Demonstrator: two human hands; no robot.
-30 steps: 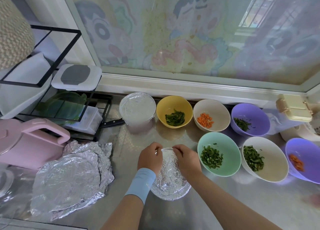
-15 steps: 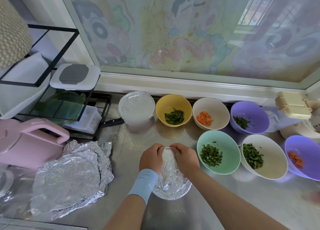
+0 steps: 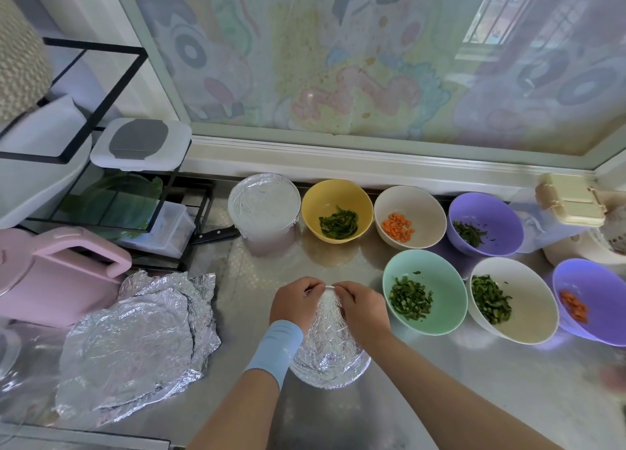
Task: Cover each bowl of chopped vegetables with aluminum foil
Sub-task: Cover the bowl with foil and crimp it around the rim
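At lower left, a stack of foil sheets (image 3: 135, 344) is lying on the steel counter (image 3: 440, 398). In the lower centre, the left hand (image 3: 294, 305) and right hand (image 3: 366, 312) are curling their fingers and pinching foil at the far rim of the foil-covered bowl (image 3: 330, 358) beneath them. Above them, another wrapped bowl (image 3: 264, 205) is sitting in the back row. To the right, uncovered bowls of chopped vegetables are standing in two rows, from the yellow bowl (image 3: 325, 197) at the back to the mint bowl (image 3: 443, 280) just beside the right hand.
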